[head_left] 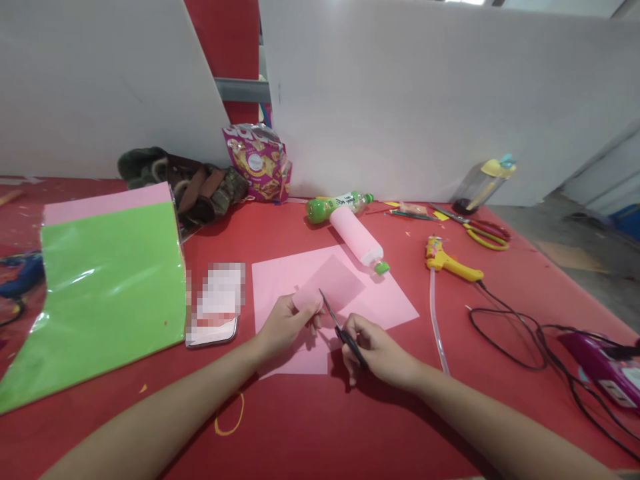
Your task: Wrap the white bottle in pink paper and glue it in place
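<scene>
Pink paper piece, over the bench between its near and far edges, is pinched in my left hand, presumably steadied for the scissors my right hand grips.

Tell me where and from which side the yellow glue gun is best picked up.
Probably by the handle, from above and the right, if the right hand first puts down the scissors. The yellow glue gun lies with its handle pointing right; the clear stick extends nearward from its body, and the black cord leaves the handle's end.
</scene>
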Demonstrator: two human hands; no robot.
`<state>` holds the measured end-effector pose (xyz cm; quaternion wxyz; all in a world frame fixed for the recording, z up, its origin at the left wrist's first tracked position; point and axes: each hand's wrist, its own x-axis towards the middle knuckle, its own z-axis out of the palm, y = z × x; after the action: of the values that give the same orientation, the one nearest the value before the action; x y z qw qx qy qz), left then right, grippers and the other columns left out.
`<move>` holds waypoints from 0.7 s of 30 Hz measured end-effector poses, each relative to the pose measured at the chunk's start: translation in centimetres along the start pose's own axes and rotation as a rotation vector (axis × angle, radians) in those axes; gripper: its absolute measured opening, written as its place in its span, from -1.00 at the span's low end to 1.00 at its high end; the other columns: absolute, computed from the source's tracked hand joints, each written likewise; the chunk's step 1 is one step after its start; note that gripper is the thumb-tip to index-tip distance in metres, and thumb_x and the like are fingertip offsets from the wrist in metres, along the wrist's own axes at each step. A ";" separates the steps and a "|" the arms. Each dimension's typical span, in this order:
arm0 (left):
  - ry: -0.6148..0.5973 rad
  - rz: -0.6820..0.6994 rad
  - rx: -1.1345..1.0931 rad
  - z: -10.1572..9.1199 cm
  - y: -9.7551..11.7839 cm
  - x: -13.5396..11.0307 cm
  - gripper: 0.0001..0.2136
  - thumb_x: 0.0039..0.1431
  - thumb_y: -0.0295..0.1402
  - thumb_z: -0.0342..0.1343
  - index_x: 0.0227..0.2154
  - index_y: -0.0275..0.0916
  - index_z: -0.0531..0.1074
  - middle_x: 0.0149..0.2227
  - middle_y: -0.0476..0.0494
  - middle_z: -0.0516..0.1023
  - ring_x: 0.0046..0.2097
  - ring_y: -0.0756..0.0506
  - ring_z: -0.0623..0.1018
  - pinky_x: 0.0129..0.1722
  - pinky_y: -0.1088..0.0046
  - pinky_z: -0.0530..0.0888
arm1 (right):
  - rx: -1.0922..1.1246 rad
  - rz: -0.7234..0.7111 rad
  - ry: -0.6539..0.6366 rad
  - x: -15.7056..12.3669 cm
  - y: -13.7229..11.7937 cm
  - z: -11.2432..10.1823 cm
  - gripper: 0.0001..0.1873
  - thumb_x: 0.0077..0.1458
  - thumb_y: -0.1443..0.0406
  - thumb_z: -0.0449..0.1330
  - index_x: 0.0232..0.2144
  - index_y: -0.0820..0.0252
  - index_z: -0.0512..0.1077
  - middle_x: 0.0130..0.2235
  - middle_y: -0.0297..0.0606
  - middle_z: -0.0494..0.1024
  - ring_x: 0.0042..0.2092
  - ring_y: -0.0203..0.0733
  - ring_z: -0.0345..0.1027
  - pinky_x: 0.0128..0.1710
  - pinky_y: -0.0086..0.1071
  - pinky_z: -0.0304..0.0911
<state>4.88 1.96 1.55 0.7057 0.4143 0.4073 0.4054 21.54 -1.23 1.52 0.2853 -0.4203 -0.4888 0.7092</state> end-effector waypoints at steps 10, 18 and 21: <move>-0.048 -0.038 0.046 0.2 0.4 -0.3 -0.71 -0.05 -0.24 0.08 -0.71 -0.34 0.29 -0.76 0.06 0.26 -0.74 0.08 0.30 -0.76 0.56 0.29 | 0.014 -0.013 0.010 -0.1 -0.1 0.0 -0.70 -0.09 0.29 0.13 -0.54 0.13 -0.01 -0.70 -0.59 0.32 -0.69 -0.39 0.26 -0.69 -0.48 0.20; 0.000 -0.032 0.074 0.0 0.3 -0.2 -0.71 -0.01 -0.25 0.05 -0.69 -0.34 0.30 -0.75 0.06 0.27 -0.73 0.07 0.31 -0.77 0.56 0.29 | 0.016 -0.026 0.046 0.0 -0.1 0.2 -0.68 -0.06 0.28 0.10 -0.56 0.12 -0.05 -0.75 -0.62 0.27 -0.74 -0.40 0.20 -0.74 -0.50 0.19; 0.013 0.005 0.111 -0.2 0.4 -0.1 -0.73 0.00 -0.23 0.04 -0.66 -0.33 0.31 -0.74 0.06 0.27 -0.73 0.06 0.31 -0.77 0.54 0.32 | 0.025 -0.007 0.075 0.0 -0.1 0.2 -0.68 -0.07 0.28 0.10 -0.57 0.12 -0.05 -0.74 -0.62 0.26 -0.74 -0.39 0.20 -0.76 -0.50 0.18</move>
<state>4.59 2.07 1.89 0.6780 0.4514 0.4326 0.3865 21.35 -1.29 1.63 0.3111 -0.4412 -0.4705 0.6980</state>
